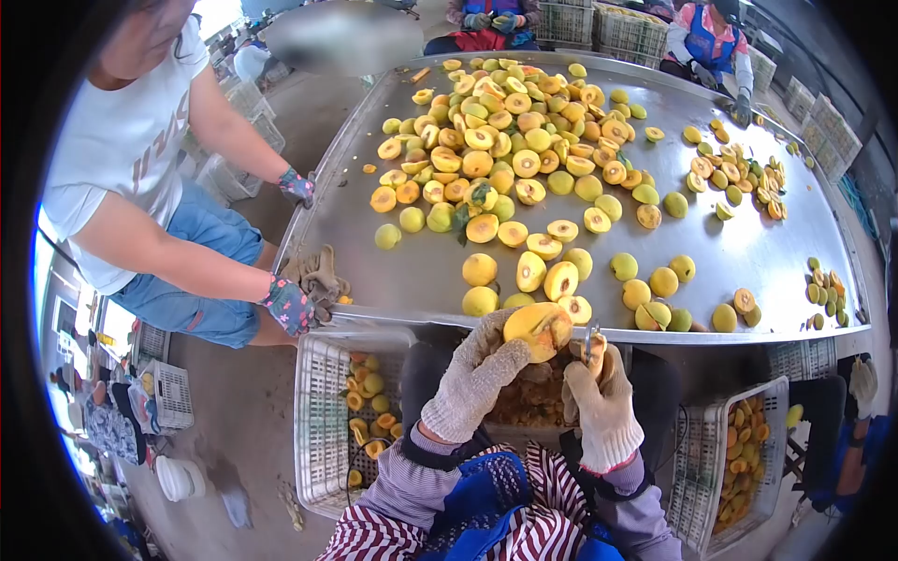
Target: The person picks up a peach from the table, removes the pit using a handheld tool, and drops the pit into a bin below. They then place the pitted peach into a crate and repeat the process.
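Observation:
My left hand (475, 381), in a grey-white knit glove, holds a yellow peach half (537, 331) just over the table's near edge. The half has a brownish patch on the side facing right. Close to its right side, my right hand (604, 409), gloved too, is closed around a small metal-bladed tool (589, 342). Part of the tool is hidden by the fingers, so its full shape does not show. Beyond my hands, cut peaches (560, 280) with stones showing lie near the edge of the metal table (355, 252).
A large heap of whole and halved peaches (505, 122) covers the table's middle. Crates with peach halves stand below, one at left (313, 421) and one at right (697, 467). A person (150, 187) stands at the left edge beside work gloves (318, 274). Others sit opposite.

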`<state>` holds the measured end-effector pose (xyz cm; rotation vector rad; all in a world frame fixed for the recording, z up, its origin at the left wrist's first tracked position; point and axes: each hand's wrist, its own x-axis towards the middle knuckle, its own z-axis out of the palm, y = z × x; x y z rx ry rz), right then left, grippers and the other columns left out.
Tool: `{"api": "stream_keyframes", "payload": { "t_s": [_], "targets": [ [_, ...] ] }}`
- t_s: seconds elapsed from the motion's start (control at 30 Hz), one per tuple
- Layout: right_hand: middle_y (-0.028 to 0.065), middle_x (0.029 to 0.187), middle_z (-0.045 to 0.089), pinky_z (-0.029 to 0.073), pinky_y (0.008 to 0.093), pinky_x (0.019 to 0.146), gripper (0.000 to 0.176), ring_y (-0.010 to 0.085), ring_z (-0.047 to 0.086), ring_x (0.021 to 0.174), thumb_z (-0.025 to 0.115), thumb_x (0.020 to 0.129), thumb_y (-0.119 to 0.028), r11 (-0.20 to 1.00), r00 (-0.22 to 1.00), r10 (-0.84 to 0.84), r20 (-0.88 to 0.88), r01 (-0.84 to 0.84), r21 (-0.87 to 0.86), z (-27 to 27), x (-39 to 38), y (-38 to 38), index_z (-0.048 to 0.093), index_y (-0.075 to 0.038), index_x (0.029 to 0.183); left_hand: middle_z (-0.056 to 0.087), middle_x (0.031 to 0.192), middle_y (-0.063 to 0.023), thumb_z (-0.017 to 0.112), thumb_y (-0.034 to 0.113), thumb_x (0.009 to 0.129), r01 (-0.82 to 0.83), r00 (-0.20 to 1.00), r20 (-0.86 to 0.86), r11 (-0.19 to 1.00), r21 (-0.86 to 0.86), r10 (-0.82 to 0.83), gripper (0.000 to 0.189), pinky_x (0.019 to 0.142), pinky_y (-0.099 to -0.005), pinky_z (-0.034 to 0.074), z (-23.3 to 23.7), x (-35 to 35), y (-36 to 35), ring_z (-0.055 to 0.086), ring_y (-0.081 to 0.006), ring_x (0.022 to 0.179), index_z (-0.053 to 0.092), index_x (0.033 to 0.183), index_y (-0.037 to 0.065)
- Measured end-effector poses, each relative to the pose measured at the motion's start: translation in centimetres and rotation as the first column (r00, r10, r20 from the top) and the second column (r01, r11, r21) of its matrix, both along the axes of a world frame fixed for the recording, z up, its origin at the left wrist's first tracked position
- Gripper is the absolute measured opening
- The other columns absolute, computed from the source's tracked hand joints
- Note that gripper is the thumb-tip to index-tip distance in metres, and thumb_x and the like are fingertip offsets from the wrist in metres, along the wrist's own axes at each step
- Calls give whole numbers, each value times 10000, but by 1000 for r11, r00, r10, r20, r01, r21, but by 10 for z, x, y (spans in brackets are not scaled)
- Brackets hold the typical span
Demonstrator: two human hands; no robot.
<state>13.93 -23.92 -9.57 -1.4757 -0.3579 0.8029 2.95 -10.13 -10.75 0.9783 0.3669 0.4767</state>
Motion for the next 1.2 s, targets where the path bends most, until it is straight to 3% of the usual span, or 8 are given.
{"api": "stream_keyframes", "payload": {
  "t_s": [0.1,0.17,0.2,0.4,0.5,0.6,0.67,1.2],
  "targets": [
    [67,833,688,541,310,624,387,174,650,637,689,907,-144,989,957,100,271,-66,-133,6,-3,-6,600,2,1254,606,1322,-129,572,259,1026,-40,998,-42,999,-10,40,486,825,-329,591,5,-10,5,642,-219,1135,471,1423,-2],
    [127,858,703,549,325,637,373,251,675,653,731,861,-128,997,583,67,810,-59,-40,7,-1,0,642,-19,1206,614,1289,-123,559,314,1031,-45,998,-51,998,50,48,514,836,-319,579,9,-13,8,646,-202,1096,463,1425,-2],
    [144,846,695,553,355,638,376,312,677,683,766,837,-168,998,513,44,857,-63,-14,8,-1,3,664,-53,1180,614,1289,-123,559,314,1031,-48,997,-50,998,50,50,514,836,-319,579,8,-14,9,646,-202,1096,463,1425,-2],
    [101,758,641,534,394,600,355,292,675,670,771,842,-236,955,338,291,895,-56,-290,22,-3,1,668,-97,1152,615,1271,-125,558,331,1034,-85,996,-27,984,157,90,532,853,-309,563,9,-22,11,630,-188,1114,448,1430,-7],
    [100,769,644,529,394,593,362,292,669,665,765,846,-243,956,296,291,910,-45,-291,24,-2,-3,661,-93,1160,590,1308,-131,602,244,1014,-49,998,-36,994,93,53,551,872,-318,567,14,-26,8,621,-198,1138,406,1469,4],
    [96,768,636,525,398,593,362,295,660,657,760,849,-238,951,280,307,909,-66,-301,28,2,-6,656,-83,1160,557,1351,-131,655,132,969,34,995,-97,962,273,-8,634,901,-325,565,17,-28,5,615,-203,1145,351,1514,20],
    [94,767,633,522,400,594,364,298,654,656,761,846,-227,944,245,328,912,-69,-321,29,6,-7,655,-80,1162,536,1370,-124,686,43,924,11,993,-116,988,157,8,720,919,-329,564,19,-25,4,613,-199,1137,316,1542,36],
    [122,879,686,555,420,670,438,320,693,764,762,818,-221,959,160,279,947,-89,-268,25,9,7,641,-69,1211,469,1438,-114,692,46,942,-57,996,-54,974,219,71,746,977,-313,531,5,-25,10,539,-181,1235,276,1562,61]
  ]
}}
